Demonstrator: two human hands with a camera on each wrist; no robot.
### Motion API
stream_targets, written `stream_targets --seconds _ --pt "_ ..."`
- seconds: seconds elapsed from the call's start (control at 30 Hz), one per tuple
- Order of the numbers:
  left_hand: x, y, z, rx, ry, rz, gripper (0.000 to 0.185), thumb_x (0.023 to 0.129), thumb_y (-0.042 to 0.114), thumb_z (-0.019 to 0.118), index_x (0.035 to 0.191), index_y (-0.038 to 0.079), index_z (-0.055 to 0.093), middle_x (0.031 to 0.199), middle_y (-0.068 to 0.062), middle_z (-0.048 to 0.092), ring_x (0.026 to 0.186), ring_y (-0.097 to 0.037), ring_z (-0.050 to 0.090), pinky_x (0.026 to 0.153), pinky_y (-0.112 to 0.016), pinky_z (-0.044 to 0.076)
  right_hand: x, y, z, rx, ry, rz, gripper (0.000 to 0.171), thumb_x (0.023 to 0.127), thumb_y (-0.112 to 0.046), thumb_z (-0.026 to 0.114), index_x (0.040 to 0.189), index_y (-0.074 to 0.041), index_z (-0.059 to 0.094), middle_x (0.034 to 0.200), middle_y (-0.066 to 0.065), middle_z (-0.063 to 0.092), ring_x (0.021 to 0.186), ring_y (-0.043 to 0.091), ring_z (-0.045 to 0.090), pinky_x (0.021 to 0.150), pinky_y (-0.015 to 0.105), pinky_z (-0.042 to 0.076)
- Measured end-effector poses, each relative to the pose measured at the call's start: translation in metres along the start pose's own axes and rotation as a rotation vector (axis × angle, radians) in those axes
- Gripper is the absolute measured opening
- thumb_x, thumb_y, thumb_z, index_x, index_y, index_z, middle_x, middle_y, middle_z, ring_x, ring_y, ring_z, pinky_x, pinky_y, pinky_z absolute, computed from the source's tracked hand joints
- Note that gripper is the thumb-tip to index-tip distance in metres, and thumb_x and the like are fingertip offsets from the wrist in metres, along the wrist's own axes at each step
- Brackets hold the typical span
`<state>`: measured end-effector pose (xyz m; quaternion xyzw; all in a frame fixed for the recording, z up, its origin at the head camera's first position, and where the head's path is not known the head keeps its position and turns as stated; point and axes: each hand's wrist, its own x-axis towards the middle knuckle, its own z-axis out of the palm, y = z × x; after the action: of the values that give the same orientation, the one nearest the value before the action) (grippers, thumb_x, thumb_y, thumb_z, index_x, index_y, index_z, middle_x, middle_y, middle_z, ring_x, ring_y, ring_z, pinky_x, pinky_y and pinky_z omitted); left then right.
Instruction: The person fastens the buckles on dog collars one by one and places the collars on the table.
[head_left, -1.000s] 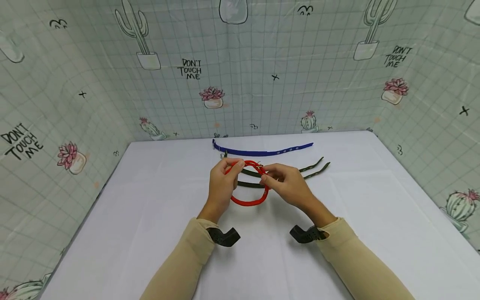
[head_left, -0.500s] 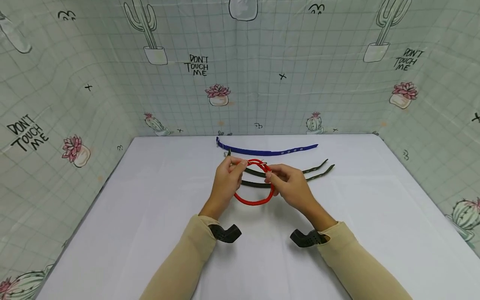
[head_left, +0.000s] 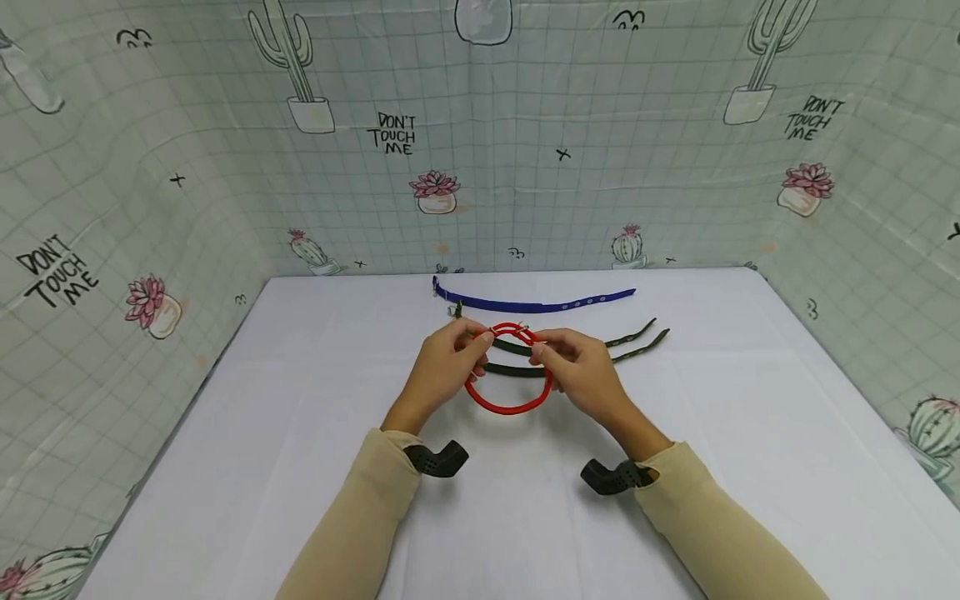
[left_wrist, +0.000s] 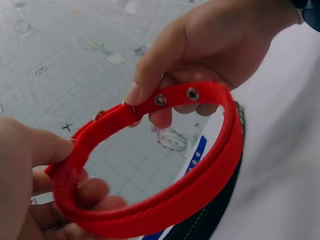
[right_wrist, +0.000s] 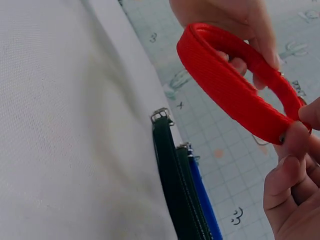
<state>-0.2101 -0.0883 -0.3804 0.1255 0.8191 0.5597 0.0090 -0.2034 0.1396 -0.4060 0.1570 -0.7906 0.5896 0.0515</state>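
Observation:
A red collar (head_left: 508, 409), fastened into a loop, is held up above the table between both hands. My left hand (head_left: 441, 360) pinches the loop's left side near the top, thumb against the strap. My right hand (head_left: 583, 367) pinches its right side, thumb and fingers on the band. The left wrist view shows metal eyelets (left_wrist: 160, 100) in the strap and stitching along the padded part. Two dark green collars (head_left: 513, 370) lie unfastened just behind the hands, partly hidden by them, with metal buckles (right_wrist: 160, 115) at one end.
A blue collar (head_left: 517, 306) lies stretched out further back, its holes toward the right. All of them rest on a white-covered table (head_left: 300, 400). A grid-patterned curtain (head_left: 517, 150) with cactus drawings stands behind and at both sides.
The loop and both hands have shifted slightly right in the view. The left hand has lowered a little and turned, its fingers now lower along the loop's left side. The other collars stay in place.

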Motion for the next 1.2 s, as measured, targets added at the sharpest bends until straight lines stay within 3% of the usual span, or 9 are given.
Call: stream_targets --seconds 0.17,0.47,0.77,1.0,1.2 --pt "-0.001 0.000 -0.007 0.108 -0.027 -0.012 0.025 0.097 0.034 0.067 0.112 0.014 0.071 0.081 -0.001 0.068 0.074 -0.018 0.065 0.066 -0.034 0.051 0.002 0.003 0.001 0.015 0.013 0.027 0.027 0.099 -0.031 0.067 0.115 -0.010 0.070 0.093 0.012 0.073 0.061 0.020 0.053 0.053 0.026 0.047" --pt "0.001 -0.002 -0.010 0.117 -0.051 -0.040 0.021 0.097 0.028 0.068 0.110 0.013 0.071 0.083 -0.001 0.068 0.076 -0.023 0.067 0.062 -0.032 0.055 0.004 0.006 0.004 0.029 -0.007 0.057 0.029 0.098 -0.035 0.067 0.115 -0.012 0.070 0.094 0.012 0.073 0.062 0.021 0.052 0.053 0.026 0.046" --pt "-0.001 -0.007 -0.013 0.164 -0.045 -0.087 0.020 0.099 0.029 0.065 0.110 0.014 0.070 0.090 -0.010 0.071 0.074 -0.026 0.065 0.061 -0.032 0.051 0.004 0.004 0.008 0.060 -0.083 0.127 0.026 0.100 -0.021 0.063 0.123 -0.010 0.069 0.103 0.025 0.070 0.065 0.019 0.052 0.054 0.024 0.044" --pt "-0.007 -0.016 -0.023 0.173 -0.048 -0.108 0.023 0.099 0.027 0.064 0.114 0.010 0.069 0.093 -0.014 0.071 0.078 -0.030 0.066 0.061 -0.031 0.052 0.012 0.007 0.019 -0.005 -0.162 0.127 0.030 0.096 -0.015 0.064 0.125 -0.015 0.069 0.095 0.022 0.068 0.066 0.020 0.055 0.055 0.027 0.046" --pt "-0.014 -0.028 -0.032 0.206 -0.049 -0.140 0.028 0.100 0.026 0.064 0.124 0.012 0.067 0.090 -0.011 0.071 0.071 -0.022 0.064 0.058 -0.030 0.050 0.017 0.006 0.030 -0.025 -0.232 0.125 0.038 0.096 -0.012 0.066 0.134 -0.010 0.062 0.097 0.017 0.072 0.070 0.023 0.060 0.063 0.032 0.050"
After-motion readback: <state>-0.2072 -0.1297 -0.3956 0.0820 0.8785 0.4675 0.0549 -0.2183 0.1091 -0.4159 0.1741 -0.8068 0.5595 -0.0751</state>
